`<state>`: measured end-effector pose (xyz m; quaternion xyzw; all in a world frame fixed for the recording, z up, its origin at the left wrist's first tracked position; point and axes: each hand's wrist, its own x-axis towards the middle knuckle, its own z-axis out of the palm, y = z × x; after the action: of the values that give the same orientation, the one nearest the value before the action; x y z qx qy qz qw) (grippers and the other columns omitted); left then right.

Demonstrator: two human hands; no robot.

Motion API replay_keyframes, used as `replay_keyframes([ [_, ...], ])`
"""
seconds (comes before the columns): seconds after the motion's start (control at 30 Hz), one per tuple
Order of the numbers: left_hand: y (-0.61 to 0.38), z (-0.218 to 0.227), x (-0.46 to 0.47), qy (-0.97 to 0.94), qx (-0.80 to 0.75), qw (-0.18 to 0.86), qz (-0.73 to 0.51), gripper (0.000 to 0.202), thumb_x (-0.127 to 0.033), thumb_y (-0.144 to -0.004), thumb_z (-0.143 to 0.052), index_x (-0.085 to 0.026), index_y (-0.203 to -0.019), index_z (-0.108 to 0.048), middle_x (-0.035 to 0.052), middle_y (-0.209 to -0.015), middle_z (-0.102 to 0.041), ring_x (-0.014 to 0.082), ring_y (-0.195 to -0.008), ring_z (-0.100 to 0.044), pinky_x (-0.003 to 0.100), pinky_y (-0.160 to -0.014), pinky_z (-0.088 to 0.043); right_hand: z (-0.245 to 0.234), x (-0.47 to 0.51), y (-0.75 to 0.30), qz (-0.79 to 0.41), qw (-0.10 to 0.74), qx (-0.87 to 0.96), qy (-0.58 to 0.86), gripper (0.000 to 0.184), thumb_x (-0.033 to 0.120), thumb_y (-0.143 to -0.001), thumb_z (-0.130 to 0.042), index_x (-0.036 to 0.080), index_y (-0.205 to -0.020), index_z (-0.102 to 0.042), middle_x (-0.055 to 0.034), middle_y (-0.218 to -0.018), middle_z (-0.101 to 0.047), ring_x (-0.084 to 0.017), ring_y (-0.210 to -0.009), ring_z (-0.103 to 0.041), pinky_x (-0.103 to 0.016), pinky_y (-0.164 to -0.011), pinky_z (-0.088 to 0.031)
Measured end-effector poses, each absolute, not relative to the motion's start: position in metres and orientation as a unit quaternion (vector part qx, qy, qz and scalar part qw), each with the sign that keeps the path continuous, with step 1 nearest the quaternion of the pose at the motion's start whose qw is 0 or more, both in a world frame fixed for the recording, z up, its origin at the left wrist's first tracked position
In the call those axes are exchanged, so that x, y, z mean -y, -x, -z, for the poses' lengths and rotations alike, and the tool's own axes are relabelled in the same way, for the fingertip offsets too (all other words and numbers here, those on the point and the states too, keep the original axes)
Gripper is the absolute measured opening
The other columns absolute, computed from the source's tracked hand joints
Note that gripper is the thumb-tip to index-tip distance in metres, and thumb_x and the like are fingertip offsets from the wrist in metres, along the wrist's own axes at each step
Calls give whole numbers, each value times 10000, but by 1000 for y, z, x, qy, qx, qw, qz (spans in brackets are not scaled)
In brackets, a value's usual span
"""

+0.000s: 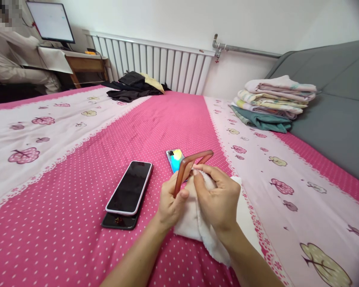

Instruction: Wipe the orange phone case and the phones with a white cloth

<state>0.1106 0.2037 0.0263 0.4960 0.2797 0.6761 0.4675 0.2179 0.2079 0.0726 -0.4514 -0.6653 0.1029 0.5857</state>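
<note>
My left hand (170,201) is closed on the side of a reddish-brown phone case (183,175), which is tilted upright. In my right hand (219,195), the fingers pinch a white cloth (187,227) close against the case; the rest of the cloth hangs down onto the bed. Just beyond the case lies a phone with a shiny blue-yellow back (172,159), partly hidden by it. To the left, a phone in a white-edged case (130,187) rests screen up on top of another dark phone or case (116,221).
A pink dotted bedspread (77,191) covers the bed. Folded clothes (275,99) are stacked at the right by a grey headboard (332,87). Dark clothes (131,85) lie near the radiator (155,59). A person (14,59) sits at the far left by a monitor (50,22).
</note>
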Motion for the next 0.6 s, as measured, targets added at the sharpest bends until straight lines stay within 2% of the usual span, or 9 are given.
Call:
replay_keyframes([
  [0.13,-111,-25,-204,-595,-302,354,-656,586,-600,-828,-425,-199,-1213,-608,109,-1246,-598,324,-1184,-503,436,-1009,-365,-80,-203,-218,-325,574,607,443,104,237,-765,-629,184,-816,-701,-29,-806,-730,-169,-726,-675,-287,-698,-537],
  [0.23,-111,-24,-205,-601,-309,344,-652,594,-618,-823,-407,-200,-1179,-633,113,-1198,-624,326,-1140,-527,432,-964,-396,-86,-202,-218,-512,557,518,399,141,290,-731,-666,161,-784,-682,-36,-755,-710,-162,-678,-660,-272,-642,-529],
  [0.33,-109,-23,-207,-611,-304,339,-647,598,-624,-826,-389,-206,-1175,-635,113,-1187,-630,320,-1113,-540,433,-953,-399,-89,-204,-219,-670,512,405,353,175,283,-668,-709,149,-758,-640,9,-585,-629,-121,-506,-581,-244,-527,-497],
  [0.47,-102,-23,-208,-657,-297,292,-629,610,-624,-817,-411,-227,-1248,-582,108,-1224,-615,317,-1116,-537,443,-971,-375,-91,-206,-223,-760,452,340,319,142,258,-663,-698,167,-701,-595,46,-529,-568,-98,-444,-519,-223,-477,-458],
  [0.6,-96,-23,-212,-704,-291,213,-612,648,-613,-815,-439,-224,-1331,-488,121,-1239,-609,307,-1127,-534,441,-997,-335,-98,-204,-231,-767,429,342,333,116,272,-693,-634,166,-730,-609,14,-572,-598,-137,-490,-564,-264,-496,-484],
])
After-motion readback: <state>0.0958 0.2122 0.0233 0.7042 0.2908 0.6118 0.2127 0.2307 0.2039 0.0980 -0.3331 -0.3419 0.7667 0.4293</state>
